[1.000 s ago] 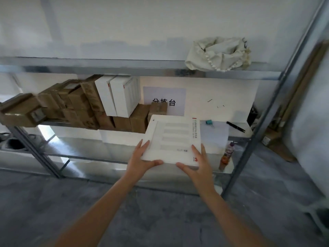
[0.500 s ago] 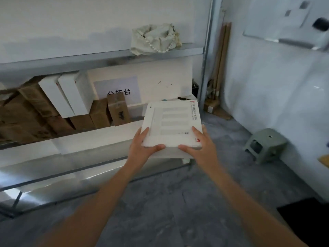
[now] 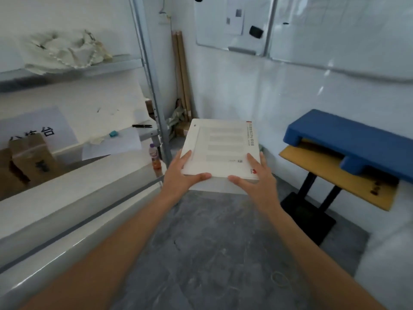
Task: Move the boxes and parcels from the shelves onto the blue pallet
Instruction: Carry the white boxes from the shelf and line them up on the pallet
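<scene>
White box (image 3: pixel 220 148) over grey floor (image 3: pixel 212 242)

The blue pallet (image 3: pixel 348 139) runs off the right edge. The white box (image 3: pixel 220 148) hides most fingers of both hands; its small print is unreadable. The brown cardboard boxes (image 3: pixel 26 162) are cropped at left.

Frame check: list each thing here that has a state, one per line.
white box: flat, in the air, off the shelf.
left hand: grips the box's near left corner.
right hand: grips its near right corner.
blue pallet: on a yellow table, nothing visible on it.
brown box: on the shelf.
bottle: upright, capped.
</scene>
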